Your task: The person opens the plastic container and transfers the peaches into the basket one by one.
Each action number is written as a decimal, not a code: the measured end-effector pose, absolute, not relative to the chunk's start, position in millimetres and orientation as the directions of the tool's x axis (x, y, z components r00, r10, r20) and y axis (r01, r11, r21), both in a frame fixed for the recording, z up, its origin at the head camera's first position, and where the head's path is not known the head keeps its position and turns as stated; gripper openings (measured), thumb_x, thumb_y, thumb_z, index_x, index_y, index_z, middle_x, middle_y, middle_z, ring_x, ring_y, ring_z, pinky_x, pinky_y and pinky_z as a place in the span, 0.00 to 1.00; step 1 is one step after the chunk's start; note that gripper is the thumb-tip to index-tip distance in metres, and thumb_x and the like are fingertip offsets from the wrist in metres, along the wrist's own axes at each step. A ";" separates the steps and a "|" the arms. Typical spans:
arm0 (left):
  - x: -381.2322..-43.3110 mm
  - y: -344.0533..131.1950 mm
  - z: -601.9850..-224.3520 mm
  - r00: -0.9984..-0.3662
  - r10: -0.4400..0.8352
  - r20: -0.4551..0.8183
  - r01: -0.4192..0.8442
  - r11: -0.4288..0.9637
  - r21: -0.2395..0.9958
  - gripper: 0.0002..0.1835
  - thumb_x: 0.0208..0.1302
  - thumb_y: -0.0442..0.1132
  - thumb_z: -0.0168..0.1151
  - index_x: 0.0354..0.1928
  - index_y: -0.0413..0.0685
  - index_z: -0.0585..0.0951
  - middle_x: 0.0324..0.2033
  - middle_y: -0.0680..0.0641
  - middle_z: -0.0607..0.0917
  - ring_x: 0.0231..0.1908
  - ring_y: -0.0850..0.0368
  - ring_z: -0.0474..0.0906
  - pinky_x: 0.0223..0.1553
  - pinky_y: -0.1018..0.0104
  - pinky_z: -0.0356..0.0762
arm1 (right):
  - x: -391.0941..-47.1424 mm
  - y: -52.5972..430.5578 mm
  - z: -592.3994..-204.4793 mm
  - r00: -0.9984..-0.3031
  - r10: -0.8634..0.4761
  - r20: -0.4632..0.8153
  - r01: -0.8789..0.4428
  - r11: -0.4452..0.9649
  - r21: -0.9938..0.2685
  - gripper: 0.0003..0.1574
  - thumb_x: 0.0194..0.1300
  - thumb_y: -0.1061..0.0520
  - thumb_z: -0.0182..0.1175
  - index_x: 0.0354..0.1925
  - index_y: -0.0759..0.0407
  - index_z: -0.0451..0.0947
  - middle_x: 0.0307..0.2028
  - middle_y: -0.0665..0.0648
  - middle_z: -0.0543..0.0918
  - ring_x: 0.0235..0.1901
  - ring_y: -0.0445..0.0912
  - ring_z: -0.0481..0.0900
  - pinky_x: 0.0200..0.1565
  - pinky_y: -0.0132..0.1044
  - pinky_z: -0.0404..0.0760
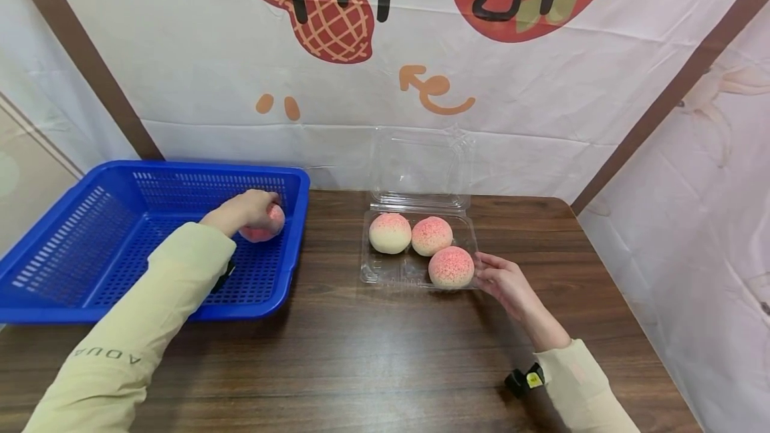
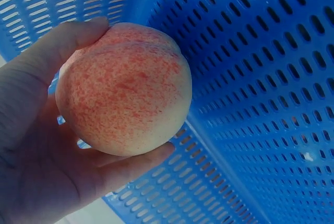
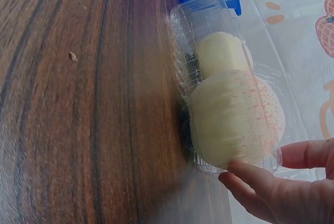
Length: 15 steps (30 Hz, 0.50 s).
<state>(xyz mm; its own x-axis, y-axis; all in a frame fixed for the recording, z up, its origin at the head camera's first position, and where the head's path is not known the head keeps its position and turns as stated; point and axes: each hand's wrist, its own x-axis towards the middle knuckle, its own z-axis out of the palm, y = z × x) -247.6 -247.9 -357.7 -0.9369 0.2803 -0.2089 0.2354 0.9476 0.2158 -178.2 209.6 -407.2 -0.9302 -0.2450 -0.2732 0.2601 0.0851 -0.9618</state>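
Inside the blue basket (image 1: 301, 232), near its right wall, my left hand (image 1: 243, 211) grips a peach (image 2: 125, 88) with pink-red speckles and a pale side. The thumb lies over its top and the fingers curl beneath it in the left wrist view. On the table, a clear plastic clamshell box (image 1: 377, 275) stands with its lid (image 1: 421, 166) raised at the back. Three peaches sit in it: one at back left (image 1: 390, 234), one at back right (image 1: 432, 236) and one at front right (image 1: 451, 267). My right hand (image 1: 505, 286) pinches the box's right edge between thumb and fingers.
The brown wooden table (image 1: 373, 366) runs under the box and basket. Behind it hangs a white printed cloth (image 1: 210, 72), close to the raised lid. A small light crumb (image 3: 73, 56) lies on the wood in the right wrist view.
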 end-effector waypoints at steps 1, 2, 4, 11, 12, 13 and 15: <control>-248.2 -248.8 -358.7 -0.935 0.288 -0.206 0.241 0.944 0.224 0.32 0.46 0.40 0.63 0.53 0.28 0.70 0.44 0.28 0.75 0.46 0.35 0.71 0.43 0.46 0.71 | -178.2 209.6 -407.3 -0.930 -0.244 -0.273 0.260 0.086 -0.962 0.31 0.65 0.71 0.38 0.65 0.76 0.46 0.63 0.75 0.55 0.54 0.43 0.69 0.55 0.38 0.69; -248.8 -250.0 -359.6 -0.933 0.296 -0.205 0.247 0.941 0.232 0.32 0.46 0.40 0.63 0.52 0.27 0.70 0.44 0.28 0.75 0.45 0.35 0.72 0.42 0.46 0.72 | -178.2 209.6 -407.4 -0.931 -0.243 -0.272 0.259 0.086 -0.962 0.31 0.65 0.71 0.38 0.65 0.76 0.46 0.63 0.75 0.56 0.54 0.43 0.69 0.55 0.38 0.69; -250.1 -252.7 -361.6 -0.930 0.307 -0.201 0.256 0.936 0.242 0.32 0.46 0.40 0.62 0.52 0.26 0.69 0.43 0.28 0.75 0.45 0.35 0.71 0.42 0.47 0.72 | -178.1 209.6 -407.7 -0.932 -0.243 -0.268 0.255 0.086 -0.963 0.32 0.65 0.71 0.38 0.65 0.76 0.46 0.63 0.75 0.55 0.54 0.43 0.69 0.55 0.37 0.69; -250.5 -257.7 -363.0 -0.935 0.301 -0.190 0.261 0.943 0.208 0.34 0.44 0.42 0.64 0.50 0.24 0.69 0.42 0.27 0.75 0.46 0.33 0.70 0.44 0.47 0.71 | -178.1 210.5 -409.0 -0.932 -0.241 -0.269 0.256 0.083 -0.963 0.32 0.64 0.71 0.38 0.65 0.76 0.46 0.63 0.75 0.55 0.50 0.39 0.71 0.52 0.34 0.71; -250.1 -257.7 -362.0 -0.933 0.304 -0.190 0.265 0.942 0.206 0.34 0.44 0.42 0.65 0.50 0.24 0.69 0.42 0.27 0.75 0.46 0.32 0.70 0.44 0.47 0.71 | -178.1 210.5 -409.0 -0.932 -0.241 -0.270 0.257 0.083 -0.963 0.32 0.65 0.71 0.38 0.65 0.76 0.46 0.63 0.75 0.55 0.50 0.39 0.71 0.53 0.34 0.71; -249.4 -257.4 -360.6 -0.932 0.305 -0.195 0.265 0.942 0.205 0.35 0.44 0.42 0.65 0.50 0.23 0.69 0.42 0.27 0.75 0.47 0.32 0.70 0.44 0.47 0.71 | -178.1 210.6 -409.0 -0.932 -0.242 -0.270 0.258 0.084 -0.963 0.32 0.65 0.71 0.38 0.65 0.76 0.46 0.63 0.75 0.55 0.51 0.40 0.71 0.53 0.34 0.71; -248.4 -256.8 -358.2 -0.930 0.306 -0.203 0.266 0.942 0.204 0.35 0.44 0.42 0.66 0.50 0.23 0.69 0.43 0.27 0.75 0.47 0.31 0.69 0.45 0.46 0.71 | -178.0 210.6 -409.0 -0.932 -0.241 -0.271 0.258 0.083 -0.962 0.32 0.65 0.71 0.38 0.65 0.76 0.46 0.63 0.75 0.56 0.52 0.41 0.71 0.54 0.35 0.70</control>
<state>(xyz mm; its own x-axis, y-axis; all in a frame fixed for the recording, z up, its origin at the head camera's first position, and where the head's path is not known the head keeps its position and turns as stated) -248.4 -256.8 -358.2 -0.9300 0.3063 -0.2032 0.2658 0.9422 0.2041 -178.0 210.6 -409.0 -0.9319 -0.2414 -0.2708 0.2581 0.0834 -0.9625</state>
